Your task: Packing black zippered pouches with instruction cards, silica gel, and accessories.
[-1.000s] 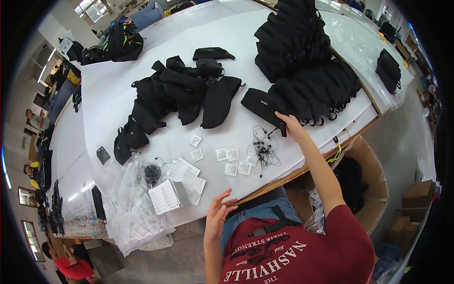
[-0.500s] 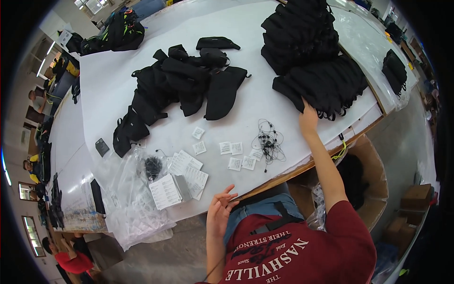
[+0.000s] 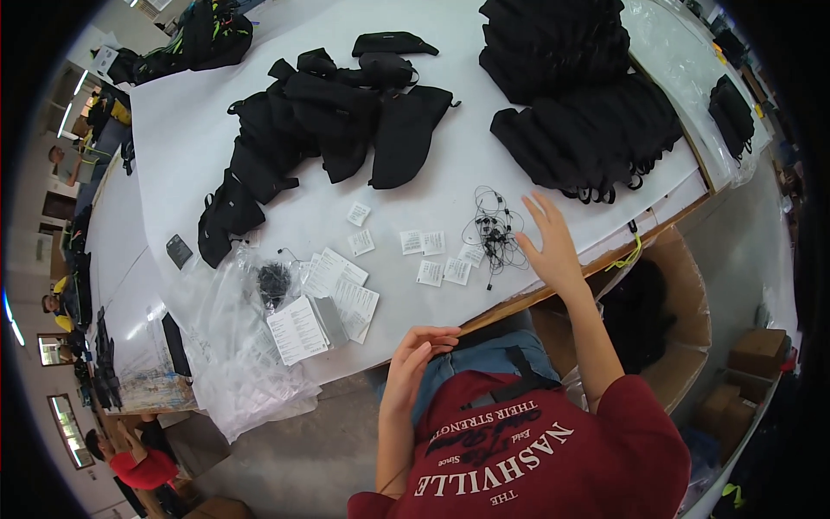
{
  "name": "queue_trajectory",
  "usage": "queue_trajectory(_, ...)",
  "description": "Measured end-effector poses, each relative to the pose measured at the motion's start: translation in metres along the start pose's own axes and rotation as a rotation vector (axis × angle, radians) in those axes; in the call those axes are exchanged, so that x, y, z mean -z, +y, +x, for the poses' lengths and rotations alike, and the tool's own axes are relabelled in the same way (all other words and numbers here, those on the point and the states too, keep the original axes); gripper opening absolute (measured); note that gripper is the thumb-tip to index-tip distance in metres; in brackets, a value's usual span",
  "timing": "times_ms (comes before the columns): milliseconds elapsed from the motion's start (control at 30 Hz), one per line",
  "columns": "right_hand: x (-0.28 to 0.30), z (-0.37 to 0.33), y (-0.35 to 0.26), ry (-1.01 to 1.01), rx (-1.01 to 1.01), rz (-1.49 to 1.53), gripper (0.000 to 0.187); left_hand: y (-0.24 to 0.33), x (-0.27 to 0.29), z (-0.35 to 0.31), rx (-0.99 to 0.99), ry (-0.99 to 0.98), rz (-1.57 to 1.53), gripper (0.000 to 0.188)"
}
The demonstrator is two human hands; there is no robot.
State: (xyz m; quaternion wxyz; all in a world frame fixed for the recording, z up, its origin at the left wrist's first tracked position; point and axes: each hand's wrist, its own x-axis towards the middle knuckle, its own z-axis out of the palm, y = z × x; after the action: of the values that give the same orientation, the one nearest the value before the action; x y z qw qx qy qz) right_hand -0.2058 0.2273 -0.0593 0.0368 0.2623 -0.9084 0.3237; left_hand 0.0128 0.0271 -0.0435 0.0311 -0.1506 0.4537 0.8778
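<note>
We look down from the head camera, the only view we have, and here is the right hand (image 3: 545, 246) spread flat with fingers apart, empty, hovering just beside a small tangle of thin black cords (image 3: 493, 232) lying on the white counter (image 3: 173, 130). The left hand (image 3: 413, 363) sits low at the near edge of the counter, fingers loosely curled, gripping nothing that we can see. That tangle looks featherweight and limp, with little beads or clips along the strands, so we judge it will snag and trail if grabbed as a clump; pinching one strand near a bead and lifting slowly seems the safest hold. Just left of the cords lie small white paper tags (image 3: 430, 259), scattered and apart from each other, light enough to slide at a brush. Further left sits a stack of printed leaflets (image 3: 298, 327) and clear plastic bags (image 3: 233, 346) spilling over the edge. Beyond the right hand, a heap of black pouches (image 3: 588, 130) is piled up, soft and floppy by the look, and another spread of black bags (image 3: 337, 121) lies across the middle. An open cardboard box (image 3: 683, 303) stands below the counter edge on the right.
</note>
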Motion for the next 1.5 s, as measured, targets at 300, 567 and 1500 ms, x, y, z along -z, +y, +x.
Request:
queue_trajectory(300, 0.012, 0.06, -0.015, -0.128, -0.204, 0.856, 0.038, 0.007, -0.003, -0.011, -0.064, 0.044, 0.024, 0.026)
queue_trajectory(567, -0.025, 0.044, -0.015, -0.152, -0.179, -0.005, 0.018, 0.075, 0.049, -0.035, -0.677, 0.892, 0.855, 0.021)
queue_trajectory(1500, 0.03, 0.076, -0.068, 0.136, 0.109, 0.47, 0.01, 0.109, 0.111, -0.028, -0.153, 1.07, 1.502, 0.029)
